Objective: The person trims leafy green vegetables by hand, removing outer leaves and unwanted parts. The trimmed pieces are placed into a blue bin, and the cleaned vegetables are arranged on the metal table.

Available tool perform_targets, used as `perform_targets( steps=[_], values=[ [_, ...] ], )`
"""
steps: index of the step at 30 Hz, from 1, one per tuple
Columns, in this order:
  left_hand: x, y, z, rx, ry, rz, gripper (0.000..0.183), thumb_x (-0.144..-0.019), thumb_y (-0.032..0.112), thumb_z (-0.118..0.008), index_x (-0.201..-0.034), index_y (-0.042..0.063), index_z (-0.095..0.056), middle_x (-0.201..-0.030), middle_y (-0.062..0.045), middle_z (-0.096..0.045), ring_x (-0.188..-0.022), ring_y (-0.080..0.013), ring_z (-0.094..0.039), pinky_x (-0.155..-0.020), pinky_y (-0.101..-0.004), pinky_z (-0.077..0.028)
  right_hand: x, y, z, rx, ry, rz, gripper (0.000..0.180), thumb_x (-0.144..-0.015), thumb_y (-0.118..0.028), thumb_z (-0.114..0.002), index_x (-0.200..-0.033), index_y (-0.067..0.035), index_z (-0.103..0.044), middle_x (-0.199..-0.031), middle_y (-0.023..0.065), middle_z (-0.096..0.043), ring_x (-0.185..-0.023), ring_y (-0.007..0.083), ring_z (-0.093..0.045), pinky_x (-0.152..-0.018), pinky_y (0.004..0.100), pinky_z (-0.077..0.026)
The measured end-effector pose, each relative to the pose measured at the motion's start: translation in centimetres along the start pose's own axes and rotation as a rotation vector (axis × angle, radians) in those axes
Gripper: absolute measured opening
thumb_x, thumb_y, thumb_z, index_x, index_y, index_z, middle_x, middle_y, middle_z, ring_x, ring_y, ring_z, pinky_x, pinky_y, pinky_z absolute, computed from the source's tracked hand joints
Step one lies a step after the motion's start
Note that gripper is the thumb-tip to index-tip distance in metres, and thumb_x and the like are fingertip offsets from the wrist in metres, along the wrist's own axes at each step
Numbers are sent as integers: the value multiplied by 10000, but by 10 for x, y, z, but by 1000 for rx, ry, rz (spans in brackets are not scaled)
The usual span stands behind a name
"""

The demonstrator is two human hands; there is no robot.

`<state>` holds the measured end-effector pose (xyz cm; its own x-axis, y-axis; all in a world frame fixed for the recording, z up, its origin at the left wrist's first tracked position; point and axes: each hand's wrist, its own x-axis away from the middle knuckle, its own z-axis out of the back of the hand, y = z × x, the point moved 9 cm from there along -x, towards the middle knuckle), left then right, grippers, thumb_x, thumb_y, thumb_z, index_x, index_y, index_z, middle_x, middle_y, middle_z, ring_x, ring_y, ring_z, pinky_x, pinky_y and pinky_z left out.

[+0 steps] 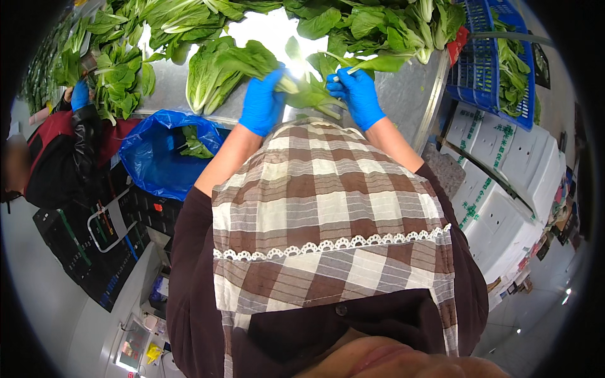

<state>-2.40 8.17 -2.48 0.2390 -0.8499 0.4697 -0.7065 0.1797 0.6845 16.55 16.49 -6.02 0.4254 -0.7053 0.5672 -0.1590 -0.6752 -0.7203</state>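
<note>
Both my hands wear blue gloves above the near edge of a metal table (401, 97). My left hand (264, 101) grips a head of leafy greens (253, 59) around its pale stem end, the leaves spreading up and to the left. Between thumb and fingers, my right hand (354, 94) pinches a single leaf stalk (378, 64), its blade reaching right. Loose leaves (312, 97) lie between the two hands, close to my apron. Left of my left hand, a bunch of greens (208, 87) rests on the table. Glare whitens the tabletop behind the hands.
More greens (368, 23) pile along the far side. A bin lined with a blue plastic bag (156, 160) stands left, some leaves inside. A blue crate (515, 106) and white foam boxes (510, 156) are at right. Another person's gloved hand (80, 94) touches greens at far left.
</note>
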Motion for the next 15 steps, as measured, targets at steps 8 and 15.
perform_targets(
  steps=[8, 15],
  values=[
    [3, 139, 145, -1163, 486, -351, 486, -775, 247, -761, -1155, -5, -590, -1056, -171, -672, -943, -293, -652, -818, -394, -514, -16, -57, 13, 1390, 116, 754, 448, -788, -301, -700, -1173, -90, -612, -1177, 166, -586, -1015, 358, -587, -854, 458, -497],
    [-3, 150, 209, -1616, 588, -255, 546, -738, 255, -754, -1189, 0, -581, -1087, -261, -637, -1013, -414, -613, -866, -470, -494, -25, -19, -21, 1778, -89, 582, 471, -808, -259, -641, -1261, -145, -580, -1237, 145, -559, -1001, 368, -584, -862, 466, -494]
  ],
)
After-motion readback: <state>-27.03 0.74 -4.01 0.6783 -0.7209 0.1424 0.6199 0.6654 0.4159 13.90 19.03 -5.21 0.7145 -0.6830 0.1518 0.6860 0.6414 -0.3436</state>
